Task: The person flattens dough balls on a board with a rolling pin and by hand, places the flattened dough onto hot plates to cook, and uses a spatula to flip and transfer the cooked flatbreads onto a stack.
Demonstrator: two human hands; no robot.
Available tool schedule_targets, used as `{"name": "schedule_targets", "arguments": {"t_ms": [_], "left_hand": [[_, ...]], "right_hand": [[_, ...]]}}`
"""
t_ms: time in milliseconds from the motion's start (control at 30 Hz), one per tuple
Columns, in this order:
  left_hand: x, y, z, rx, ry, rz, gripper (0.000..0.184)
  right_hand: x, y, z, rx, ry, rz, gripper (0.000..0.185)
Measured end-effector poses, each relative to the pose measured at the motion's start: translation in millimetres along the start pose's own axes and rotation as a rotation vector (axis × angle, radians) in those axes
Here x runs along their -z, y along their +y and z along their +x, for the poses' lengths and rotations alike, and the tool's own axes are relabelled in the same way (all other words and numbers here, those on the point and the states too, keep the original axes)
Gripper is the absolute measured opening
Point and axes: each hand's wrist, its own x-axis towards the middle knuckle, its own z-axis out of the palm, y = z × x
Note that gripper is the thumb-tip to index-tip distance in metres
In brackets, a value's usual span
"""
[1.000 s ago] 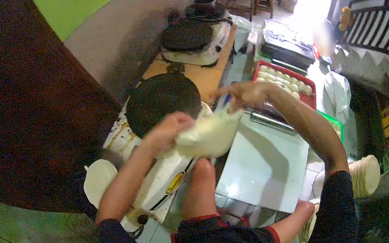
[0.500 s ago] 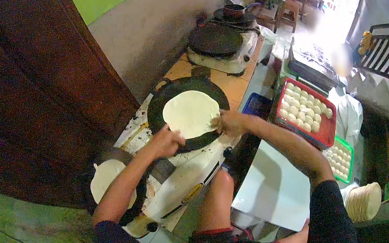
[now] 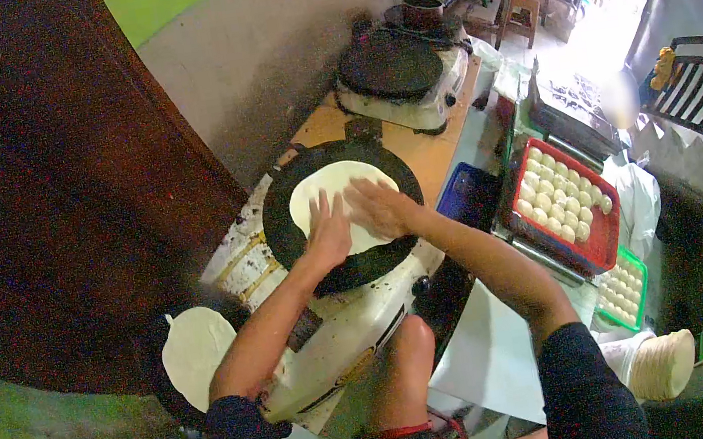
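A round, pale flatbread (image 3: 308, 191) lies on a dark flat griddle pan (image 3: 281, 229) on the white gas stove (image 3: 342, 346). My left hand (image 3: 329, 230) rests on the flatbread with fingers stretched out. Beside it, my right hand (image 3: 381, 206) also lies flat on the dough, its fingers extended and slightly blurred. Neither hand grips anything. A second pale flatbread (image 3: 195, 354) sits on another dark pan at the lower left, near my left forearm.
Dough balls fill part of a red tray (image 3: 609, 239) at the right, with a green tray (image 3: 641, 268) of more below. A stack of flatbreads (image 3: 662, 364) stands lower right. Another griddle (image 3: 388, 66) and a saucepan (image 3: 423, 12) are farther back. A blue tray (image 3: 467, 194) lies beside the stove.
Both hands have let go of the flatbread's near edge and moved inward onto its top, fingers now spread flat. The flatbread now lies on the pan. The view has shifted slightly.
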Motion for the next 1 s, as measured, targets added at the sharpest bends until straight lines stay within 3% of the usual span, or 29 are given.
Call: {"name": "schedule_targets", "arguments": {"t_ms": [33, 67, 133, 233, 333, 367, 400, 467, 533, 600, 667, 767, 833, 867, 900, 967, 1000], "left_hand": [[25.2, 13.4, -20.2, 0.074, -0.148, -0.34, 0.052], [-1.5, 13.1, -36.2, 0.152, -0.044, -0.401, 0.049], [36.4, 8.7, -50.2, -0.01, -0.219, -0.04, 0.052], [54.0, 4.7, -45.6, -0.039, -0.01, -0.189, 0.075], [97.0, 19.3, -42.4, -0.008, -0.478, -0.287, 0.027], [83.3, 14.5, -44.1, -0.068, -0.449, -0.13, 0.02], [94.2, 11.6, -50.6, -0.121, -0.462, -0.163, 0.02], [126.7, 11.3, -68.8, -0.227, -0.499, -0.241, 0.021], [140.5, 25.0, -78.6, -0.333, -0.519, -0.646, 0.028], [147.2, 71.3, -73.2, -0.416, -0.538, -0.94, 0.032], [123.1, 165.9, -55.1, -0.179, -0.388, -1.304, 0.035], [-23.1, 276.6, 18.9, 0.031, -0.128, -1.481, 0.049], [-53.3, 329.7, 69.3, 0.312, -0.112, -1.407, 0.065], [-69.2, 341.6, 87.5, 0.401, -0.118, -1.252, 0.074], [-64.2, 340.4, 96.4, 0.329, -0.305, -1.161, 0.077], [-44.6, 331.3, 107.1, 0.339, -0.536, -1.144, 0.076], [-36.4, 329.2, 98.9, 0.437, -0.595, -1.226, 0.073]], "right_hand": [[11.4, -19.9, -25.0, -0.052, -0.068, 0.057, 0.068], [20.8, -29.9, -47.9, -0.033, -0.209, 0.018, 0.066], [40.1, -56.1, -85.1, -0.029, -0.2, 0.106, 0.061], [83.6, -90.7, -70.5, -0.047, -0.224, 0.217, 0.058], [62.9, -97.3, -50.8, 0.011, -0.285, 0.339, 0.053], [37.2, -100.5, -59.6, -0.026, -0.203, 0.397, 0.054], [96.7, -119.2, -57.4, -0.142, -0.61, 0.388, 0.054], [120.3, -123.0, -95.3, -0.053, -0.535, 0.503, 0.055], [103.7, -113.5, -156.2, 0.019, 0.005, 0.583, 0.048], [166.3, -112.1, -202.7, -0.263, -0.121, 0.644, 0.05], [165.6, -97.7, -257.2, -0.546, 0.023, 0.655, 0.051], [164.0, -69.1, -346.1, -0.747, 0.304, 0.716, 0.048], [167.9, -37.3, -410.8, -0.9, 0.279, 0.657, 0.048], [174.4, -26.7, -440.9, -0.977, 0.268, 0.63, 0.048], [185.2, -19.5, -466.4, -1.02, 0.355, 0.652, 0.047], [199.1, -9.6, -504.0, -1.071, 0.668, 0.78, 0.046], [210.4, 2.2, -524.9, -1.079, 0.628, 0.772, 0.047]]}}
